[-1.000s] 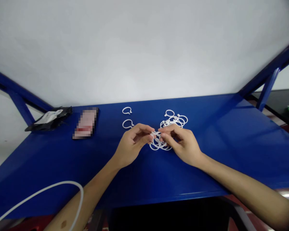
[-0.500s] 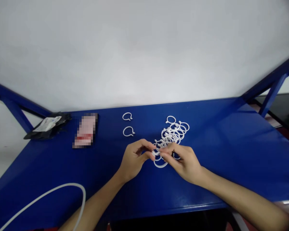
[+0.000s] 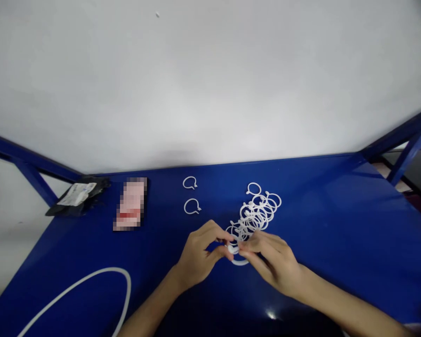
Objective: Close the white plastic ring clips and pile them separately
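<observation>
My left hand (image 3: 205,252) and my right hand (image 3: 272,260) meet over the near end of a pile of white plastic rings (image 3: 256,215). Thumb and forefinger of each hand pinch one white ring (image 3: 233,250) from opposite sides; its small tabs are partly hidden by the fingertips. The piled rings overlap one another and carry little round-ended tabs. Another ring (image 3: 240,262) shows just below my fingers. To the left, two single rings, a far one (image 3: 190,183) and a nearer one (image 3: 192,206), lie apart from the pile.
The blue table (image 3: 161,248) meets a pale wall (image 3: 210,93). At its left lie a black plastic package (image 3: 79,194) with a white label and a blurred pink, dark-edged flat object (image 3: 130,203). A white cable (image 3: 73,285) loops at the lower left. Blue frame bars (image 3: 410,152) flank both sides.
The whole scene sits slightly lower and further right in view. Both hands keep pinching the ring at the pile's near end; the two single rings lie as before.
</observation>
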`<action>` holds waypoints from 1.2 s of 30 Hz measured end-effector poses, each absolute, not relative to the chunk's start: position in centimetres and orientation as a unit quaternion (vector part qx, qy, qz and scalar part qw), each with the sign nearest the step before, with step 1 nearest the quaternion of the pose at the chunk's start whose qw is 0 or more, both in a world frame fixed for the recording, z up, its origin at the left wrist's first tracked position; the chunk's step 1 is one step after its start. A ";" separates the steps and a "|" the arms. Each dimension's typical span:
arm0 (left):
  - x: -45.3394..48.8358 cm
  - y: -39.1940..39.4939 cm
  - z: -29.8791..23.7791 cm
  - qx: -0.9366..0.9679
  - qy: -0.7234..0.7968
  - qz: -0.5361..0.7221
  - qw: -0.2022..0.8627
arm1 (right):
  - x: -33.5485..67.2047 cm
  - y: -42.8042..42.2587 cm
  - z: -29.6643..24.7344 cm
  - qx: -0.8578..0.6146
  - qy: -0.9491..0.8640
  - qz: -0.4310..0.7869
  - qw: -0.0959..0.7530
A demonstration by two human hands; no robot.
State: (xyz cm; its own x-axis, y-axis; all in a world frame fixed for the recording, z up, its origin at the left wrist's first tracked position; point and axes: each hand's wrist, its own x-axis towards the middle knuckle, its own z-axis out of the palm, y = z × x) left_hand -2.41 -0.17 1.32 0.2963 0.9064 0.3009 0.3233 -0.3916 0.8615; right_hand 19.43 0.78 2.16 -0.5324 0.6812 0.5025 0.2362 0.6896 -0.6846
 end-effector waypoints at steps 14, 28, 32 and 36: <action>-7.0 2.9 -0.6 0.718 0.583 0.298 0.237 | 20.6 3.9 1.6 -0.383 -0.867 0.041 0.316; -5.9 1.5 1.3 0.577 0.355 0.392 0.622 | 16.6 4.1 4.1 -0.337 -0.599 0.691 0.225; -5.1 1.6 0.6 0.524 0.437 0.446 0.579 | 16.0 3.7 2.8 -0.377 -0.565 0.672 0.296; -4.2 1.3 -0.5 0.453 0.471 0.486 0.581 | 15.7 3.3 2.0 -0.457 -0.602 0.553 0.350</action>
